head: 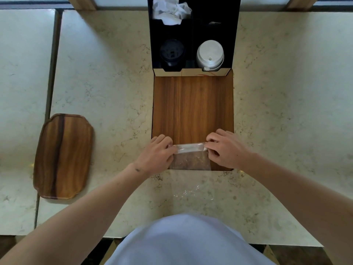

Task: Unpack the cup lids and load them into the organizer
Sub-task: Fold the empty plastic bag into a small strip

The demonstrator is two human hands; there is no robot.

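From the head camera, looking straight down: the organizer (193, 35), black inside with a wood-grain front face, stands on the pale marble worktop (107, 88). Its near left compartment holds a stack of black cup lids (172, 52), tops facing up; the near right compartment holds a stack of white cup lids (210, 54), also tops up, sip hole toward the person. Behind the black stack, the far left compartment holds crumpled white paper or plastic (171, 10); which it is, I cannot tell. The far right compartment is dark, and what is in it I cannot make out.

Both hands meet at the near edge of the wood face. Between them is a clear plastic bag (190, 155), its top edge stretched crosswise from hand to hand, its body hanging toward the person over the edge of the worktop. The left hand (156, 157) has its fingers (169, 145) curled, pinching the bag's left corner. The right hand (227, 150) pinches the right corner likewise. Whether any lids are in the bag, I cannot tell.

Well off to the left, a wooden tray (63, 155) lies flat, long axis running away from the person.
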